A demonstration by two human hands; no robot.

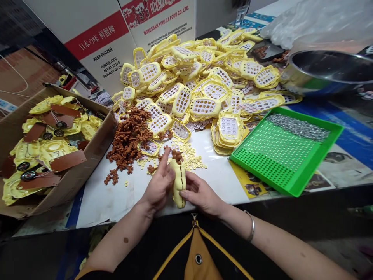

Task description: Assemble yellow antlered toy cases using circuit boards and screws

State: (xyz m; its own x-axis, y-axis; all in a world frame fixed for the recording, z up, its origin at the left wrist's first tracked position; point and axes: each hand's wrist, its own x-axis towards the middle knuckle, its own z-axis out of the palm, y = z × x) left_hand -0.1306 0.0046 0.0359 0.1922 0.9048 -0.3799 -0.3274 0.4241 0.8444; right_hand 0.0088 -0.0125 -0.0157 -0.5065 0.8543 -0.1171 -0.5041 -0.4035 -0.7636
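Between my two hands, near the table's front edge, a yellow plastic toy phone (180, 186) is held on its side, a dark seam running along it and a brown piece (177, 155) at its far end. My left hand (159, 181) grips it from the left, index finger stretched upward. From the right, my right hand (201, 194) presses its thumb on the near part, with the other fingers behind. Just beyond lie small yellow pieces (192, 157) and a heap of brown rubbery parts (129, 136).
A big pile of yellow phone faces (204, 105) fills the table's back. On the left stands a cardboard box (96, 136) of yellow shells with wired circuit boards. To the right are a green tray (279, 155) with metal screws (300, 126) and a metal bowl (329, 70).
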